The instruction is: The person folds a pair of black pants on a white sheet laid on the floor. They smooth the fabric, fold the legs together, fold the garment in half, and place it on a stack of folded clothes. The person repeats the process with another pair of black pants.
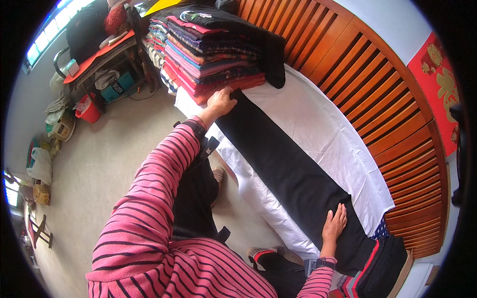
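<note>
A long strip of black cloth (293,174) is being held flat on a white sheet (323,134) that is spread over a table beside a slatted wooden wall (377,84). The far end of the cloth is being pressed down by the left hand (220,102), fingers curled onto the fabric edge just in front of a tall stack of folded garments (208,54) in red, pink and dark blue. The near end is being pressed by the right hand (334,223), laid palm down with fingers spread and flat, nothing being gripped. Both arms are being shown in pink sleeves with dark stripes (149,208). A second, lower pile of folded dark cloth with red edging (382,268) is being kept at the near end of the table, just beside the right hand.
</note>
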`<state>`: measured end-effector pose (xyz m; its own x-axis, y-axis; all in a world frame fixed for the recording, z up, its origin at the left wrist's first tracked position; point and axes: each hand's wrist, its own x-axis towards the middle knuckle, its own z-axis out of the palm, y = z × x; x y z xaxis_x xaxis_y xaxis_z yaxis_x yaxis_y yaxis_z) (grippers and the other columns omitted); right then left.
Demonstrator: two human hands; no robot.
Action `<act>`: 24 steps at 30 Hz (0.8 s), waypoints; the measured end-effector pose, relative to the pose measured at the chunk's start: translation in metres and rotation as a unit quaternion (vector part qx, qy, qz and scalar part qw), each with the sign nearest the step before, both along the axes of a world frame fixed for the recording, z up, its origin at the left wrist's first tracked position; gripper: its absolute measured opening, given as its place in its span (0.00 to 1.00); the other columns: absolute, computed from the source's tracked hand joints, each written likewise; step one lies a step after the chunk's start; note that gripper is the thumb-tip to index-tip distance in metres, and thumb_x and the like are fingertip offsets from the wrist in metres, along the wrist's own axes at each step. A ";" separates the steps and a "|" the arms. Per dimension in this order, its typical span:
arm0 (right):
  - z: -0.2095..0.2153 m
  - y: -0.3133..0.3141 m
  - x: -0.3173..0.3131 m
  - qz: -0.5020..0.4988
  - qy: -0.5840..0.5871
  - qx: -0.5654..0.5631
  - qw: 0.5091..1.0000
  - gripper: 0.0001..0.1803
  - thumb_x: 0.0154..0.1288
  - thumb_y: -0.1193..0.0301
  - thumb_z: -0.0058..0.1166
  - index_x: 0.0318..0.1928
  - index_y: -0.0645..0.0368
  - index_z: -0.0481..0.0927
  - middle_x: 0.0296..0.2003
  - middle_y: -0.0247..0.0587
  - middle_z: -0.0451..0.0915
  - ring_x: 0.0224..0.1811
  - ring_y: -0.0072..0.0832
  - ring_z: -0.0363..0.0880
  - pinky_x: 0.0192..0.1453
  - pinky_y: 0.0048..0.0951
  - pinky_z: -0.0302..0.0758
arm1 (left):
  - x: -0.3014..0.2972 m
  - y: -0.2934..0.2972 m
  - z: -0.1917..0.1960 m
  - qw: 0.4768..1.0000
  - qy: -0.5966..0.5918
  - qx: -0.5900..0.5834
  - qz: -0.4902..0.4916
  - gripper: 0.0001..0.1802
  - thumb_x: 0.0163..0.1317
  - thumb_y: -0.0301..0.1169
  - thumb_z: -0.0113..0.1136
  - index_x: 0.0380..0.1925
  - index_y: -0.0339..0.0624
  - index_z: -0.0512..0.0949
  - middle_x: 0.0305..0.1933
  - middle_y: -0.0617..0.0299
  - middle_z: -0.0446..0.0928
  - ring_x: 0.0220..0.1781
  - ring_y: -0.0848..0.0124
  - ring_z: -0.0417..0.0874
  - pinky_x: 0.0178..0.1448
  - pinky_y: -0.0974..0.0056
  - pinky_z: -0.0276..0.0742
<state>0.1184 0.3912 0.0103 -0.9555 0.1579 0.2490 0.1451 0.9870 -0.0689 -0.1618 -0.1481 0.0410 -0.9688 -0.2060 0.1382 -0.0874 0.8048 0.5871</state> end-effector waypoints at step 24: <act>0.002 -0.001 -0.001 0.009 0.001 0.010 1.000 0.29 0.74 0.57 0.44 0.69 0.59 0.65 0.69 0.47 0.64 0.73 0.46 0.60 0.74 0.48 0.56 | -0.039 0.003 0.010 0.995 -0.003 -0.076 -0.066 0.21 0.63 0.46 0.62 0.43 0.39 0.78 0.47 0.44 0.82 0.54 0.45 0.81 0.55 0.46 0.77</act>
